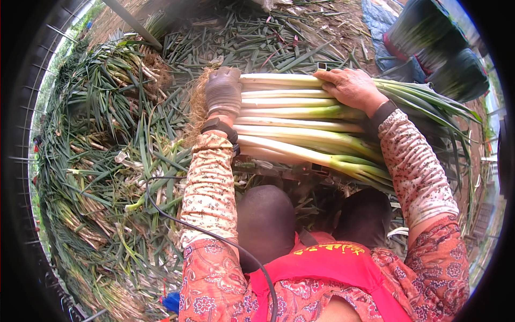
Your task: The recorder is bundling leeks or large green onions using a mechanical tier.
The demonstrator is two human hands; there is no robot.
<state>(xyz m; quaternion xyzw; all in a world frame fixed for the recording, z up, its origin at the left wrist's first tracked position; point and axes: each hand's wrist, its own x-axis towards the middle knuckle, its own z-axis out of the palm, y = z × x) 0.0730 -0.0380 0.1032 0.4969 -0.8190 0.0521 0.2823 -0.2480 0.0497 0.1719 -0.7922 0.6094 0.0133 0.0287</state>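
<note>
A row of thick green onions (289,102) lies crosswise in front of me, roots to the left and leaves to the right. My left hand (222,90), in a dirty grey glove, is closed over the farthest stalks close to their root end. Brown roots (198,108) stick out past the glove. My bare right hand (349,88) grips the far side of the row, where white stalk turns to green leaf (418,94). Open ends of square metal tube (322,66) show at the row's far and near sides. The onions hide most of the support under them.
Unsorted green onions (108,88) are heaped along the left. Loose leaves (249,40) litter the ground beyond the row. Packed green bundles (426,36) stand at the upper right by a blue sheet (380,24). A black cable (209,233) loops by my left arm. My knees (265,221) are below the row.
</note>
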